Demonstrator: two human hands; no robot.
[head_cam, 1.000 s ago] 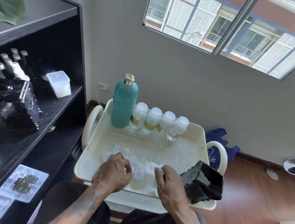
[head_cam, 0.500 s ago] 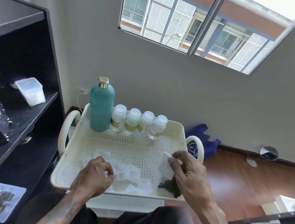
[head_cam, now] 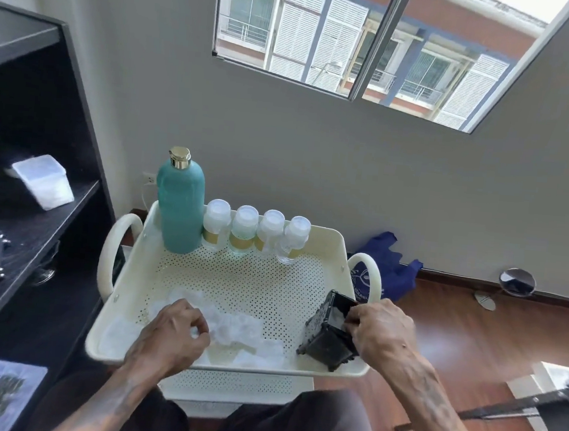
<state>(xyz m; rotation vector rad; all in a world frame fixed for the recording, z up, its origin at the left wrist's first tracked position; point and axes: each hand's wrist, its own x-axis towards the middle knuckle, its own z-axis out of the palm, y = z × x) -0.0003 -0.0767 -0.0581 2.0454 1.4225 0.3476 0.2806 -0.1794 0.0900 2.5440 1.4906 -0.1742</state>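
1. The right hand (head_cam: 381, 330) is clamped on the open rim of the black box (head_cam: 329, 336). It holds the box tipped on its edge in the tray's near right corner, mouth turned toward the middle. That tilt probably makes filling easier, and something white already shows inside.
2. The left hand (head_cam: 171, 337) has its fingers curled, pinching into the white pads (head_cam: 239, 328). These lie loose along the near side of the tray (head_cam: 263, 368), within easy reach of both hands.
3. The teal bottle (head_cam: 179, 206) and the small bottles (head_cam: 242, 230) stand upright in a row against the far wall, likely so the middle stays free for working.
4. Counts:
   - one black box
   - one teal bottle
   - four small white-capped bottles
   - two looped handles (head_cam: 116, 252), one at each end of the tray
   - the white pads overlap too much to count.
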